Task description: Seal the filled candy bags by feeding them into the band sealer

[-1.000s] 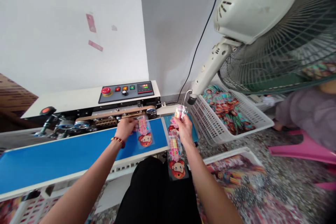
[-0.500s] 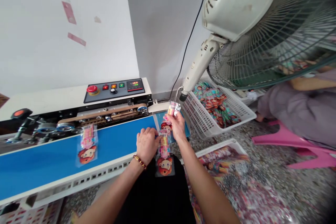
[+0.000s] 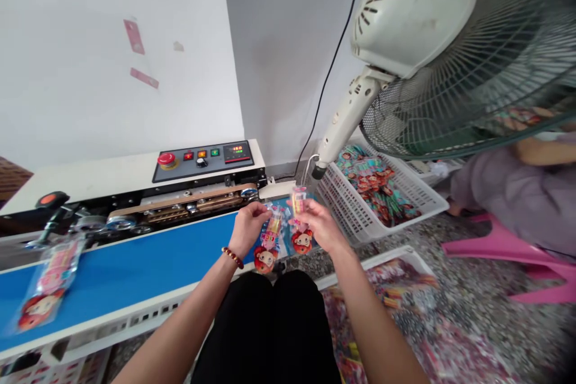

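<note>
My left hand pinches the top of a clear plastic packet that shows a red-haired cartoon head at its lower end. Beside it, my right hand holds a second packet of the same kind, its fingers over the middle of the packet. Both packets hang over the right end of the blue conveyor belt, close to the inlet of the sealing machine. Another packet lies on the belt at the far left, its upper end against the machine's rollers.
A large fan reaches in from the upper right. Below it stands a white basket full of packets, and a lower basket holds more. A person in grey sits near a pink stool at right.
The packet on the belt has travelled left. My left hand has picked up the packet from my lap and raised it to the belt's end. My right hand still holds its packet.
</note>
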### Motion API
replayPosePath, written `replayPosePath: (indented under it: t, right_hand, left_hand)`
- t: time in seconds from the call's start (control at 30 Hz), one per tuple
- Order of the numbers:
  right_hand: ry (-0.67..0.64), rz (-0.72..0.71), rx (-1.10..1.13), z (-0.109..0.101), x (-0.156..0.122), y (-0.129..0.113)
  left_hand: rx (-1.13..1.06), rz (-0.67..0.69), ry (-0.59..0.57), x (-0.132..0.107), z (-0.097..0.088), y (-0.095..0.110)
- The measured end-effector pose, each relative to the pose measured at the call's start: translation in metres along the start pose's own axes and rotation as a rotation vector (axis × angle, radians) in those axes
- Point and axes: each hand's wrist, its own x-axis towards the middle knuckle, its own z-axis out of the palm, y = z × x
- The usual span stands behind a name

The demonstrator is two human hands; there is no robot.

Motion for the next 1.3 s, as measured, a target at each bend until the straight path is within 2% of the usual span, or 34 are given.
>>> replayPosePath:
  t: [0.1, 0.33, 0.47, 0.57, 0.63, 0.73, 0.87, 0.97, 1.0, 1.03, 1.07, 1.13, 1.2, 1.23, 1.3]
  right_hand:
    - [0.018, -0.050, -0.094, 0.007, 0.007, 0.006]
    - [0.018, -0.125, -0.168, 0.014, 0.043, 0.011]
    - [0.142, -0.214, -0.196, 0.008, 0.055, 0.013]
    - [0.199, -0.187, -0.107, 0.001, 0.049, 0.014]
    - [0.193, -0.149, -0.055, -0.002, 0.041, 0.016]
    - [0.176, -0.098, -0.007, -0.002, 0.031, 0.021]
    - [0.152, -0.055, 0.039, 0.008, 0.027, 0.030]
    - [0.143, -0.057, 0.023, 0.018, 0.028, 0.033]
    - [0.133, -0.057, 0.015, 0.021, 0.028, 0.033]
    - [0.113, -0.055, 0.008, 0.024, 0.027, 0.033]
    - [0.088, -0.051, 0.001, 0.028, 0.026, 0.033]
    - [0.046, -0.051, -0.029, 0.035, 0.023, 0.033]
    - [0.036, -0.082, -0.083, 0.040, 0.022, 0.032]
    - [0.038, -0.106, -0.111, 0.042, 0.022, 0.031]
    - [0.034, -0.150, -0.156, 0.042, 0.022, 0.029]
  left_hand:
    - [-0.014, -0.014, -0.028, 0.000, 0.001, 0.004]
    - [0.066, -0.155, -0.045, 0.007, -0.007, -0.004]
    - [0.026, -0.320, -0.008, 0.026, -0.001, 0.002]
    - [0.025, -0.394, 0.027, 0.039, -0.002, 0.005]
    - [0.042, -0.399, 0.057, 0.044, -0.010, 0.003]
    - [0.116, -0.385, 0.103, 0.046, -0.033, -0.005]
    - [0.367, -0.330, 0.153, 0.024, -0.074, -0.015]
    - [0.632, -0.127, 0.390, -0.009, -0.086, -0.018]
    - [0.699, -0.030, 0.482, -0.020, -0.083, -0.017]
    - [0.726, 0.061, 0.516, -0.029, -0.077, -0.016]
    - [0.703, 0.131, 0.490, -0.035, -0.067, -0.014]
    - [0.532, 0.178, 0.303, -0.037, -0.042, -0.009]
    - [0.291, 0.126, 0.119, -0.027, -0.017, -0.004]
    - [0.177, 0.093, 0.059, -0.020, -0.008, -0.002]
    - [-0.008, 0.029, 0.026, -0.006, 0.005, -0.001]
